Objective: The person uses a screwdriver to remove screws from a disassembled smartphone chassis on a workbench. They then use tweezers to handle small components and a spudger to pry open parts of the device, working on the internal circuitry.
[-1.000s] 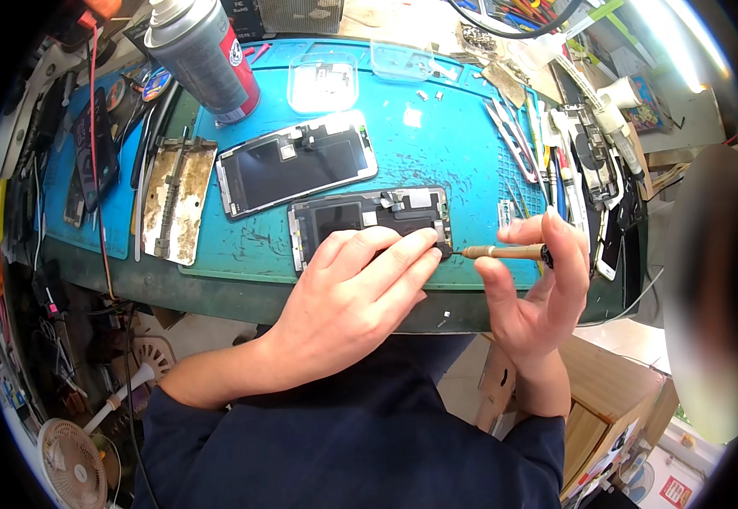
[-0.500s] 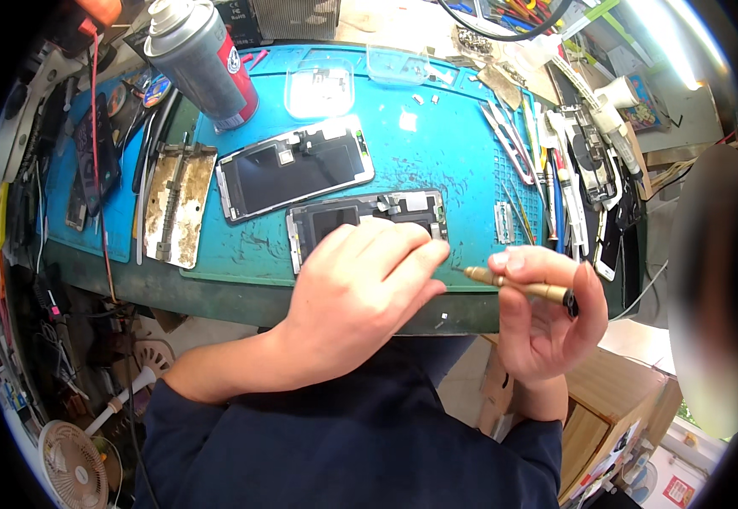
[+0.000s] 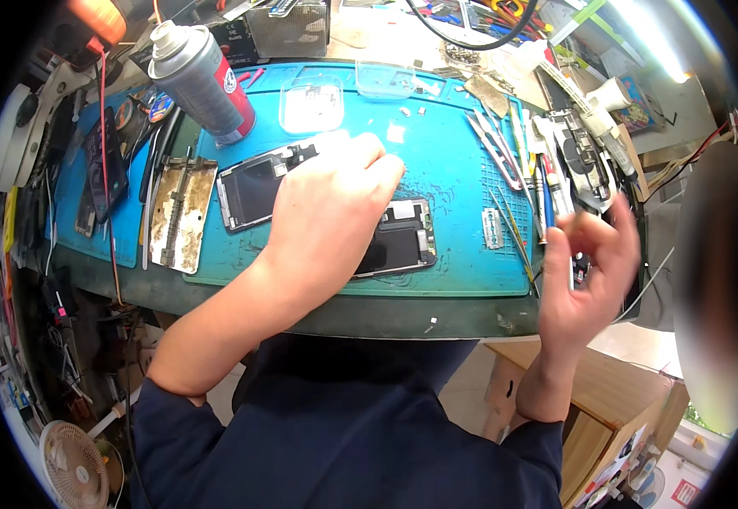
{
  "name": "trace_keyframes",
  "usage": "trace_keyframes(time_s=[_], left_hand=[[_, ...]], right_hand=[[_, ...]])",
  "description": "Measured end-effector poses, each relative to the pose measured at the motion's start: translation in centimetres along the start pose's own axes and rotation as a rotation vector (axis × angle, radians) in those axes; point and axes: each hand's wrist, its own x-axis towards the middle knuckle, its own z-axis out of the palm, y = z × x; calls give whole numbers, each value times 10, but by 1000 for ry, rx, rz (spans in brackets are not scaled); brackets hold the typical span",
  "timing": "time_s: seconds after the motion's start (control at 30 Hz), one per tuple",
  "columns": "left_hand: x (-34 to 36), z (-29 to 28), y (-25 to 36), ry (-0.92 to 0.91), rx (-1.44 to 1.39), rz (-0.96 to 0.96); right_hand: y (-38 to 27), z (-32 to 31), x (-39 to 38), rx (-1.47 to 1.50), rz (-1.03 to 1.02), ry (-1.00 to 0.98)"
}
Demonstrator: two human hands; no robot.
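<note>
- Black phone body (image 3: 398,250): lies flat on the blue mat (image 3: 470,270), about midway along the table's near edge; its left part is hidden behind the left hand and wrist.
- Left hand (image 3: 331,212): over the phone body and the panel beside it, back of the hand uppermost, fingers drawn together in a narrow grip; its inner side is hidden, so whether it holds anything I cannot tell.
- Right hand (image 3: 587,284): near the table's right end, fingers curved toward the thumb and blurred; I cannot tell whether this grip holds something.
- Phone screen panel (image 3: 250,191): just beyond the phone body, toward the table's left end, lying tilted to the near edge, partly covered by the left hand.
- Silver blade (image 3: 492,229): flat on the mat, between the phone body and the right hand.
- Tweezers (image 3: 498,153): farther back, toward the far right corner of the table.
- Clear plastic tray (image 3: 283,110): beyond the panel, toward the far edge, small parts inside.
- Spray can (image 3: 216,97): left of that tray.
- Stained metal plate (image 3: 195,212): left of the panel.
</note>
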Motion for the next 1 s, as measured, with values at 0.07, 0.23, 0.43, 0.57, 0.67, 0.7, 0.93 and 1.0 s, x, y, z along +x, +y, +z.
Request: trace_keyframes(time_s=[0.07, 0.23, 0.43, 0.57, 0.67, 0.7, 0.93, 1.0], left_hand=[[0, 6, 0, -3, 27, 4], [1, 10, 2, -9, 59, 25], [1, 5, 0, -28, 36, 25], [0, -16, 13, -8, -114, 58], [-21, -18, 25, 0, -296, 115], [-27, -20, 29, -82, -293, 102], [-45, -6, 31, -132, -162, 133], [-46, -6, 31, -131, -148, 128]], right_hand=[[7, 0, 2, -84, 39, -190], [13, 21, -4, -190, -38, -405], [18, 8, 2, -390, -138, -280], [14, 4, -1, -459, -95, -394], [10, 2, -4, -509, -104, -409], [13, 1, -3, -482, -109, -403], [20, -30, -1, 246, 336, -364], [22, -38, -7, 568, 493, -375]])
